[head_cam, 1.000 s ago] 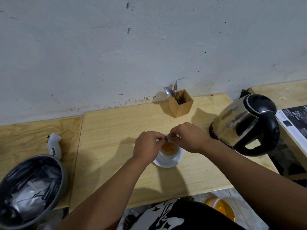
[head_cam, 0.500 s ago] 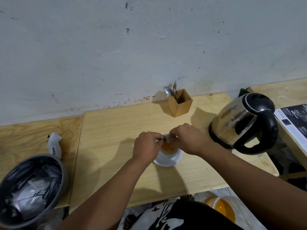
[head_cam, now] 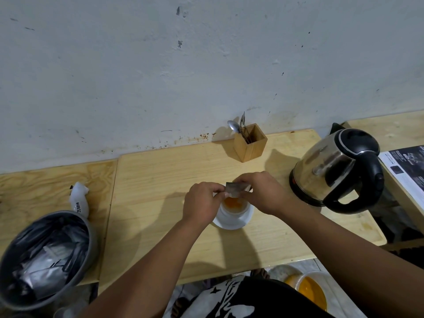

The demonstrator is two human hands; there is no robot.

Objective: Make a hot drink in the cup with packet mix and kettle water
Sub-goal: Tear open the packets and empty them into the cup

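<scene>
A white cup (head_cam: 236,210) stands on a white saucer (head_cam: 231,222) in the middle of the wooden table; orange powder lies in its bottom. Right above the cup, my left hand (head_cam: 202,203) and my right hand (head_cam: 261,193) pinch a small silvery packet (head_cam: 235,190) between their fingertips, one hand at each end. The steel kettle (head_cam: 332,171) with a black lid and handle sits on its base to the right of the cup, a hand's width from my right hand.
A wooden holder (head_cam: 250,145) with spoons stands by the wall behind the cup. A grey bin (head_cam: 46,255) lined with plastic and holding silvery wrappers is at the lower left, a white bag clip or tube (head_cam: 79,200) beside it. A printed box (head_cam: 406,171) lies at the right edge.
My hands have lifted the packet a little above the cup and spread it, so its silvery face now shows between my fingers. Cup and kettle stay put.
</scene>
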